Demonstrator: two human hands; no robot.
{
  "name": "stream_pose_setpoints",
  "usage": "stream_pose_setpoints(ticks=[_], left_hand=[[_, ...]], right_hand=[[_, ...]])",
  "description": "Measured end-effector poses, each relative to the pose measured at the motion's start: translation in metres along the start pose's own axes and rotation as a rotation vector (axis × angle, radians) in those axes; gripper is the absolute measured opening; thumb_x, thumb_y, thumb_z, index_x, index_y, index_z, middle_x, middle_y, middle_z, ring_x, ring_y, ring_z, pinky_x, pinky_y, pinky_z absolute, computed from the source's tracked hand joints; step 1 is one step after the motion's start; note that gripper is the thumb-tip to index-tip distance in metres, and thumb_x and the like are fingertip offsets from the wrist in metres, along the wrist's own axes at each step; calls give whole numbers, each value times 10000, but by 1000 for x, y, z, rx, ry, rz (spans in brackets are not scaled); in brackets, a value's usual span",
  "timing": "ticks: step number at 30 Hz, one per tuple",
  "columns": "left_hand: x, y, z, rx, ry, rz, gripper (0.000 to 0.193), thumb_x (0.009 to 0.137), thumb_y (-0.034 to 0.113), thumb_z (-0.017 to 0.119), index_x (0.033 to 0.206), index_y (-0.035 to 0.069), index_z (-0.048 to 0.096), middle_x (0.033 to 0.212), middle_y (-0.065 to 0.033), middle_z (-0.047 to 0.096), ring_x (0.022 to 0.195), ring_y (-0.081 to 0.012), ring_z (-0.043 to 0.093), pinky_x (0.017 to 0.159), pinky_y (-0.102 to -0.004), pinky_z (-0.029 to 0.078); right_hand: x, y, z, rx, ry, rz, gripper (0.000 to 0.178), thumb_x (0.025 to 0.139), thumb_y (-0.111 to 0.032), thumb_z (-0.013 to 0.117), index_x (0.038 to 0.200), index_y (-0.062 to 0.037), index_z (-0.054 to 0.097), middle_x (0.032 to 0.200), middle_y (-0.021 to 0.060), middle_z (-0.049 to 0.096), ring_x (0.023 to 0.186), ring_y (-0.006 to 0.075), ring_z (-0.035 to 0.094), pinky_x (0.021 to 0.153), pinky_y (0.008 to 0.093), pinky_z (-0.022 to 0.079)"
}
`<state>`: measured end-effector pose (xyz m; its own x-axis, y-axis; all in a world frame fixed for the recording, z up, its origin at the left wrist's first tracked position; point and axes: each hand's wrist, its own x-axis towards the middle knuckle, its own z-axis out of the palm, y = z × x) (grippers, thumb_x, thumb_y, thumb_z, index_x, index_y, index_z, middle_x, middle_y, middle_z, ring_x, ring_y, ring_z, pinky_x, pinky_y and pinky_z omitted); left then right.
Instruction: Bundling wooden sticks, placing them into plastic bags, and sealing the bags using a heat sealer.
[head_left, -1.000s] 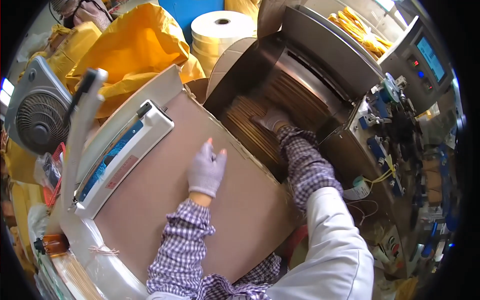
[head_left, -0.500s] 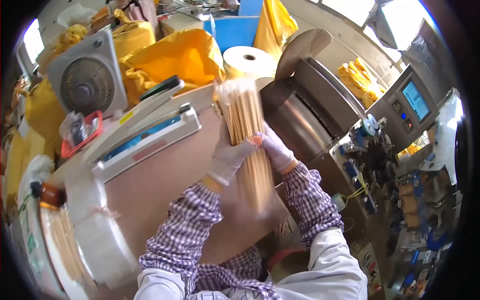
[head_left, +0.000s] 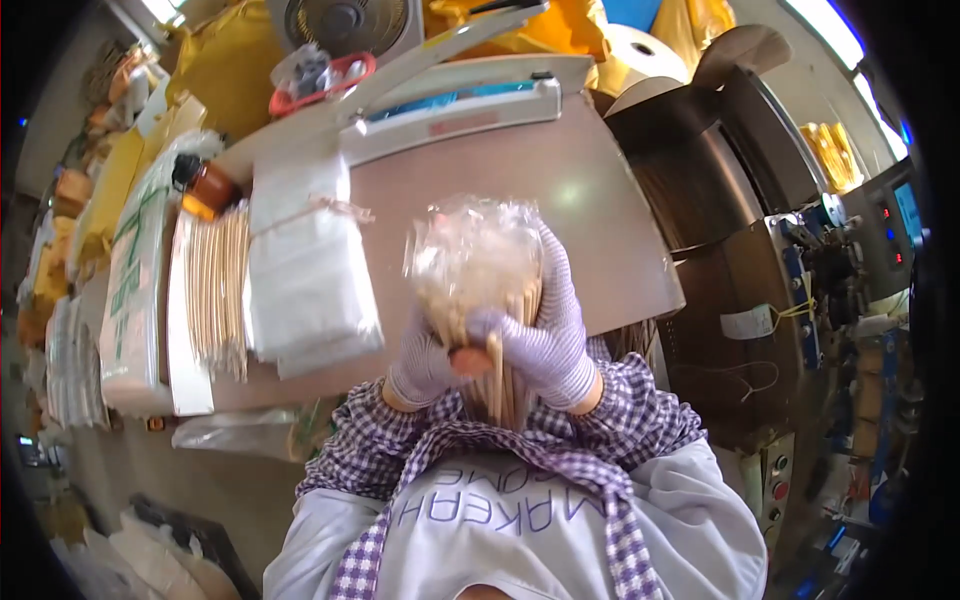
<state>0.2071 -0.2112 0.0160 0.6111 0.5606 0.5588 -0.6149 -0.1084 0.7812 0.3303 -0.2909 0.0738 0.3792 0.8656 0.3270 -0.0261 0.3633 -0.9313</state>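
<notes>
A bundle of thin wooden sticks (head_left: 478,285) in a clear plastic bag is held up close in front of my chest. Its crinkled bag end points up and away from me, and the sticks' lower ends point toward my body. My left hand (head_left: 428,368), in a thin striped glove with a bare fingertip showing, wraps the bundle's left side. On the other side, my gloved right hand (head_left: 550,345) grips it, its thumb lying across the front. The fingers behind the bundle are hidden.
On the pinkish table (head_left: 430,190) are a long bag sealer (head_left: 455,122), a stack of clear bags (head_left: 310,295), loose sticks (head_left: 217,290) and a brown bottle (head_left: 212,187). A red basket (head_left: 290,102) and a fan (head_left: 345,22) stand behind. A metal machine (head_left: 690,185) is at right.
Both hands have drawn the bundle in toward my chest, and its bag end is now turned toward the view. My view has swung left and down, showing more of the table's left side.
</notes>
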Motion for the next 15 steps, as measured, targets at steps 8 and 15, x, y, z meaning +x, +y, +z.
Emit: stream_pose_setpoints(ticks=[8,15], left_hand=[[-49,-14,-16,-512,256,-731,594,730,400,694,1139,10,512,1033,-79,585,898,-168,580,767,-272,496],[-40,-10,-1,-639,486,-724,632,841,521,487,1190,-6,460,1063,-116,558,927,-169,576,722,-284,535]], right_hand=[[25,42,14,-21,9,215,847,761,-552,582,1348,-24,275,1379,167,295,1248,345,316,994,418,309],[55,60,-20,34,-537,517,787,696,-576,632,1206,6,495,1217,142,510,1148,248,467,976,355,365]])
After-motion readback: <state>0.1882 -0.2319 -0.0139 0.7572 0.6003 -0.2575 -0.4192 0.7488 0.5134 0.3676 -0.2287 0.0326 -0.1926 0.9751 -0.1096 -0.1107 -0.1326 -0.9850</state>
